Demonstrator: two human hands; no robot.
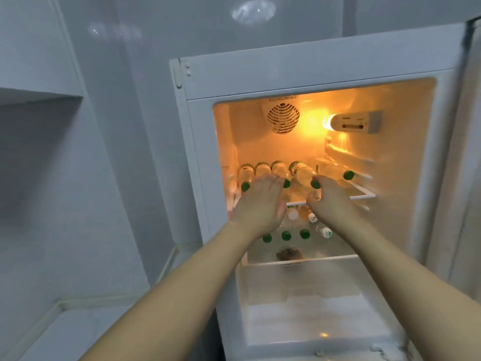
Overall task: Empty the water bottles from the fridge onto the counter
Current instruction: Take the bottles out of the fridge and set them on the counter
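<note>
The white fridge (307,74) stands open, lit orange inside. Several clear water bottles with green caps (302,173) lie side by side on the upper wire shelf (364,196), caps toward me. More bottles (286,235) lie on the shelf below, some with white caps. My left hand (260,201) reaches in at the upper shelf's front, fingers apart, covering one bottle's cap end. My right hand (330,196) is beside it, fingers curled next to a green cap (316,184); whether it grips the bottle is unclear.
A pale counter (65,332) lies at lower left beside the fridge, under a wall recess (39,152). The fridge door (468,152) hangs open at the right. A clear drawer (312,321) sits below the shelves, with a small brown item (289,254) above it.
</note>
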